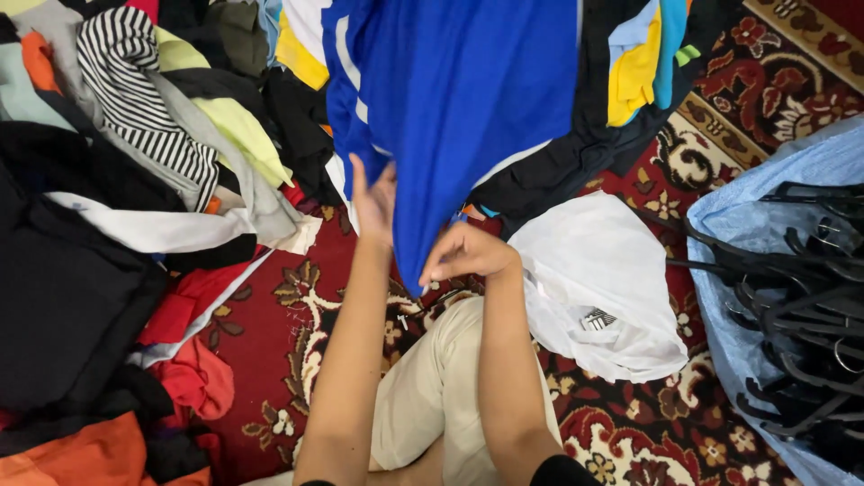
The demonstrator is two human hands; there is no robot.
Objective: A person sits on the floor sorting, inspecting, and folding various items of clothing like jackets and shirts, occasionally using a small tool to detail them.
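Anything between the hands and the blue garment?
Nothing visible. The right hand pinches the lower tip of the blue garment; the left hand lies flat against its left edge, fingers open. Both touch it directly.

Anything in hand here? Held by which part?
Blue garment. Right hand pinches its lower edge near the hanging tip; left hand lies open against its side edge, grip unclear.

A clothes heap (117,207) lies left of the hanging garment (450,108), a plastic bag (603,288) right, hangers (801,306) beyond it.
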